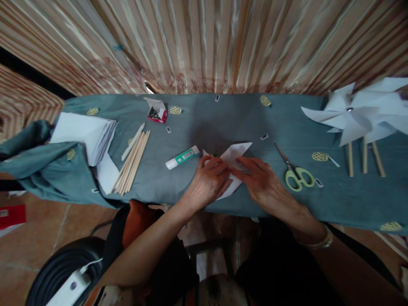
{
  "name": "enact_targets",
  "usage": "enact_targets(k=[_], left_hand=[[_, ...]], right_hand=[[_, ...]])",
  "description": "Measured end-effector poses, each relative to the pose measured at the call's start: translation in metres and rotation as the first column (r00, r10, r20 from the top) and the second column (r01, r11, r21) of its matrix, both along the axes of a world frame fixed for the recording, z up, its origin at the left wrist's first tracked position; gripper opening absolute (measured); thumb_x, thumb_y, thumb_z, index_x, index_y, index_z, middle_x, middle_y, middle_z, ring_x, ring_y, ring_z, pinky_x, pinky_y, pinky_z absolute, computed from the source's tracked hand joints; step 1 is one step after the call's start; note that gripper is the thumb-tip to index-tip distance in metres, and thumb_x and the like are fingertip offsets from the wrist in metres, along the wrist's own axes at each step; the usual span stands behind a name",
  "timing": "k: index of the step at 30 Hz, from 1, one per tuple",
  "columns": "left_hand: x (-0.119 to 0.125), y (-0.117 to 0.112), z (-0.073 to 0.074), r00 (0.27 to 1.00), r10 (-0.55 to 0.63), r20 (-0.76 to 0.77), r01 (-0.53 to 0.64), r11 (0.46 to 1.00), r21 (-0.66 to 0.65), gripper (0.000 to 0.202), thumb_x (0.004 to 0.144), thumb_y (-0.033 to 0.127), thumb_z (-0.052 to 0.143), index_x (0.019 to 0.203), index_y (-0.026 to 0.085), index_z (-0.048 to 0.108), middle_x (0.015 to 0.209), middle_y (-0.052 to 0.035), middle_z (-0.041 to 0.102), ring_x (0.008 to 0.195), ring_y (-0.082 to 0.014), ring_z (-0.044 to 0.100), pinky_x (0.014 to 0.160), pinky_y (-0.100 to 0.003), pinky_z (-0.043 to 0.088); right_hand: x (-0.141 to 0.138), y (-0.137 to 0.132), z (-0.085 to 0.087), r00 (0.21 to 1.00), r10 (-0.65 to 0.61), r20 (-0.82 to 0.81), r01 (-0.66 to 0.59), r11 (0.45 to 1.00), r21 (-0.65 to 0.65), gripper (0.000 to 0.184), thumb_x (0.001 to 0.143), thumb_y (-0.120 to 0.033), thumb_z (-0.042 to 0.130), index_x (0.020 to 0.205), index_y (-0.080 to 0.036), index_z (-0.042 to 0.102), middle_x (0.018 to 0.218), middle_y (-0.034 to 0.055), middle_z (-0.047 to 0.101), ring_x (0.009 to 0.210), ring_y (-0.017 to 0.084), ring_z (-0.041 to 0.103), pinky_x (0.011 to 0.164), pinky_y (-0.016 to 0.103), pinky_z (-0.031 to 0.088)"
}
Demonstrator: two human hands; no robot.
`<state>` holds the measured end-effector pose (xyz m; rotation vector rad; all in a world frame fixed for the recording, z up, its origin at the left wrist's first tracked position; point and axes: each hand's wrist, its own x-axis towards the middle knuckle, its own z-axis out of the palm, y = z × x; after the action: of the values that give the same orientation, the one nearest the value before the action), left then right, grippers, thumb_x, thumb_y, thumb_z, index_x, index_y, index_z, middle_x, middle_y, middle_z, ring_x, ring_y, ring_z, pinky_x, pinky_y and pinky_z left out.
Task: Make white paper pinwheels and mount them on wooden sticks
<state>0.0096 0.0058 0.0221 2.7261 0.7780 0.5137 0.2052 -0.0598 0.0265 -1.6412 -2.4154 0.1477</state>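
A folded white paper (236, 154) lies on the grey-green cloth (197, 123) near the table's front edge. My left hand (208, 180) rests on its left part with fingers curled and pressing down. My right hand (259, 180) lies on its right part, fingers stretched toward the middle, touching the paper. Much of the sheet is hidden under both hands. A glue stick (182, 157) with a green label lies just left of my left hand. Green-handled scissors (295, 172) lie just right of my right hand.
A bundle of wooden sticks (132, 163) and a stack of white paper (84, 134) sit at the left. A small red box of pins (157, 111) stands at the back. Finished white paper pinwheels (360, 114) on sticks lie at the right. Striped curtain behind.
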Motion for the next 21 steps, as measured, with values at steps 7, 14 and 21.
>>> enact_targets(k=[7,14,21], left_hand=[[0.004,-0.003,-0.001,0.997,0.030,-0.067,-0.026,0.997,0.067,0.022,0.099,0.024,0.047,0.101,0.017,0.068,0.101,-0.0048,0.071,0.112,-0.0235,0.056,0.107,-0.047,0.032],[0.009,0.000,0.002,0.991,0.035,-0.131,-0.016,0.990,0.143,0.021,0.098,0.022,0.049,0.091,0.018,0.068,0.091,-0.0028,0.070,0.109,-0.0235,0.056,0.106,-0.045,0.032],[0.007,-0.001,0.002,0.986,0.038,-0.161,-0.024,0.996,0.085,0.019,0.096,0.022,0.051,0.093,0.018,0.069,0.102,-0.0044,0.071,0.115,-0.0245,0.054,0.106,-0.045,0.031]], right_hand=[[-0.004,0.001,0.001,0.998,-0.049,-0.035,0.047,0.998,-0.046,0.048,0.090,-0.005,0.038,0.125,-0.017,0.068,0.138,0.0175,0.056,0.124,0.033,0.050,0.096,0.049,0.048],[0.006,0.009,-0.011,0.969,-0.105,-0.222,0.103,0.994,-0.020,0.048,0.083,-0.008,0.042,0.119,-0.020,0.071,0.136,0.0147,0.060,0.123,0.031,0.054,0.100,0.050,0.046],[0.015,0.021,0.001,0.833,-0.406,-0.375,0.401,0.911,-0.094,0.033,0.091,-0.034,0.051,0.113,-0.017,0.069,0.102,0.0117,0.075,0.094,0.028,0.071,0.085,0.041,0.054]])
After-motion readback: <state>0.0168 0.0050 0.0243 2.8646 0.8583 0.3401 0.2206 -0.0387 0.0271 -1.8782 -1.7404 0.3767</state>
